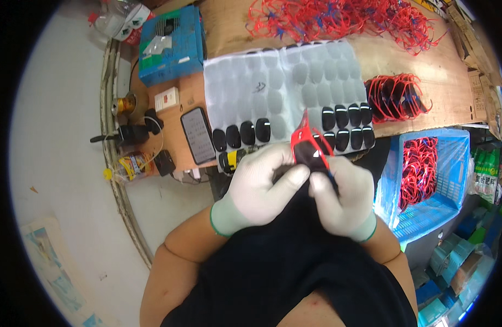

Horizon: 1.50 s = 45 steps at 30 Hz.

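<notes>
A pair of red-framed sunglasses with a dark lens is held up in front of my chest, between both hands. My left hand, in a white glove with a green cuff, pinches one side of the frame. On its other side my right hand, gloved the same way, grips with thumb and fingers. Just beyond them lies a white sheet with rows of lens shapes showing grey through it. Bare dark lenses lie along its near left edge, and more dark lenses sit at its near right.
Red frames are heaped at the back; lensed glasses stand stacked at the right. A blue basket holds more red glasses. To the left are a phone, a small box, a blue machine and a bottle.
</notes>
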Available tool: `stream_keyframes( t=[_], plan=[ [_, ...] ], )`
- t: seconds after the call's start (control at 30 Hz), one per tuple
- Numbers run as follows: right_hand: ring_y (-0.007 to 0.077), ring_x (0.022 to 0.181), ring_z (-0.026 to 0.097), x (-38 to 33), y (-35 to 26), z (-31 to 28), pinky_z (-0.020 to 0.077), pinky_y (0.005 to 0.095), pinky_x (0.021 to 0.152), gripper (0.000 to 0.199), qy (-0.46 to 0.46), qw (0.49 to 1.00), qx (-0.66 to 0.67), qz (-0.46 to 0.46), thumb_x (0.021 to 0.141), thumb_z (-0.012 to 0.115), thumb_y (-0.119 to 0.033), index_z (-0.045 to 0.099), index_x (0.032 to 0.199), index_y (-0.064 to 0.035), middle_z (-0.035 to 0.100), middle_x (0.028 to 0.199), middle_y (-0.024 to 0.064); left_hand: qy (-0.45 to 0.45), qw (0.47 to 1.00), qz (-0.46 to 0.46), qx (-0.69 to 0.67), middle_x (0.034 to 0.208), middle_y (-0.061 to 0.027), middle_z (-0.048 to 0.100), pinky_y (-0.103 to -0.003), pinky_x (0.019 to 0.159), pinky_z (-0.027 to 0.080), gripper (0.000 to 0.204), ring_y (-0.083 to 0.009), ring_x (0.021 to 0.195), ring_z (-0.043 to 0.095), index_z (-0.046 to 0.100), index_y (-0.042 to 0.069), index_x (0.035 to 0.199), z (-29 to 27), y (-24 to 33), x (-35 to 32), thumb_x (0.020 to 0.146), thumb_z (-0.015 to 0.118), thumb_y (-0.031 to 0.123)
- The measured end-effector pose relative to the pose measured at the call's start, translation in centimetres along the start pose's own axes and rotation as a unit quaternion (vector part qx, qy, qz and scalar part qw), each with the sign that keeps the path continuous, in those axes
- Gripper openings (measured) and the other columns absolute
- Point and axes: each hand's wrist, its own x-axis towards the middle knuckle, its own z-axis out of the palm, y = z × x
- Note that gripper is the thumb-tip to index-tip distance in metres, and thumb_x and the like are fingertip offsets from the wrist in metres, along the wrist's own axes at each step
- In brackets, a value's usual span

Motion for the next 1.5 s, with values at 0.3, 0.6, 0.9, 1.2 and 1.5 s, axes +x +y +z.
stream_keyframes(
  t=[0.3, 0.6, 0.9, 1.2, 1.5],
  plan=[
    [0.0329, 0.054, 0.060, 0.3, -1.8, -1.1, 0.0473, 0.0381, 0.050, 0.016, 0.032, 0.990, -0.004, -0.135, 0.079, 0.067, 0.000, 0.068, 0.095, 0.0006, 0.060, 0.068, 0.0133, -0.020, 0.995, 0.073, 0.062, 0.077, -0.0083, 0.061, -0.031, 0.060, 0.046, 0.012, -0.0199, 0.064, 0.058, 0.064, 0.003, 0.090, -0.3, 3.1, 0.5, 0.095, 0.068, 0.014],
    [0.0331, 0.070, 0.068, 0.9, 2.6, -4.1, 0.0542, 0.0374, 0.065, 0.021, -0.101, 0.978, 0.175, -0.048, 0.086, 0.063, -0.003, 0.064, 0.107, 0.0008, 0.068, 0.081, 0.0145, -0.100, 0.979, 0.112, 0.138, 0.149, -0.0345, 0.043, -0.048, 0.112, 0.038, 0.025, -0.0437, 0.143, 0.040, 0.069, -0.002, 0.102, -0.2, 2.5, 4.5, 0.092, 0.070, 0.021],
    [0.0397, 0.079, 0.066, 1.8, 8.2, -10.4, 0.0542, 0.0436, 0.070, 0.043, -0.058, 0.995, 0.036, -0.071, 0.086, 0.058, 0.005, 0.057, 0.129, 0.0034, 0.065, 0.088, 0.0191, -0.111, 0.966, -0.070, 0.223, 0.093, -0.0135, 0.073, -0.038, 0.079, 0.054, 0.014, -0.0250, 0.086, 0.070, 0.067, -0.001, 0.090, -2.7, -0.3, 17.3, 0.087, 0.065, 0.013],
    [0.0391, 0.095, 0.070, 7.5, 25.7, -27.8, 0.0553, 0.0440, 0.083, 0.029, 0.258, 0.906, -0.327, 0.076, 0.092, 0.054, -0.007, 0.062, 0.120, -0.0004, 0.071, 0.101, 0.0222, -0.160, 0.723, -0.080, 0.668, 0.134, -0.0141, 0.062, -0.042, 0.107, 0.045, 0.036, -0.0334, 0.129, 0.054, 0.069, 0.008, 0.114, -8.7, -10.1, 31.8, 0.083, 0.059, 0.024],
    [0.0398, 0.101, 0.067, 9.8, 27.9, -28.0, 0.0521, 0.0436, 0.089, 0.037, 0.063, 0.928, -0.221, 0.292, 0.096, 0.055, -0.029, 0.067, 0.118, -0.0012, 0.070, 0.104, 0.0254, -0.045, 0.940, -0.062, 0.332, 0.125, -0.0148, 0.066, -0.030, 0.095, 0.046, 0.023, -0.0188, 0.111, 0.061, 0.063, -0.005, 0.110, -12.4, -0.9, 26.5, 0.094, 0.058, 0.011]
  ],
)
